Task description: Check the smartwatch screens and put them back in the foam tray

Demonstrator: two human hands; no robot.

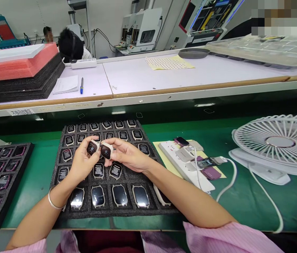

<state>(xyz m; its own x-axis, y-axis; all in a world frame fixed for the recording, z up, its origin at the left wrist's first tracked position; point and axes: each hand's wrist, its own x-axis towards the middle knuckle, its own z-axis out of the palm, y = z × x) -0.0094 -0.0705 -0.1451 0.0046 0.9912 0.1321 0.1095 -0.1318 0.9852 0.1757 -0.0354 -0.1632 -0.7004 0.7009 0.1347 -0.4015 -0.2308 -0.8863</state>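
My left hand point(83, 161) grips one smartwatch body point(92, 148) between thumb and fingers, its dark screen lit with a small graphic. Close beside it, a second smartwatch body point(106, 150) is pinched in my right hand point(127, 154). Both are pale-cased, strapless and held above a black foam tray point(103, 207). Rows of similar watches fill the tray's pockets. Several show lines of white text, such as the watch point(98, 170) below my hands. In the nearest row the screens are dark, like this watch point(120, 195). My hands and forearms hide part of the tray.
Left stands another foam tray point(27, 154) of purple-rimmed watches. To the right, a white power strip point(166, 149) carries chargers and cables, beside a white fan point(277, 140). A raised shelf point(129, 80) behind holds foam sheets point(19, 70), a pen point(81, 85) and paper. Another person point(71, 45) sits beyond.
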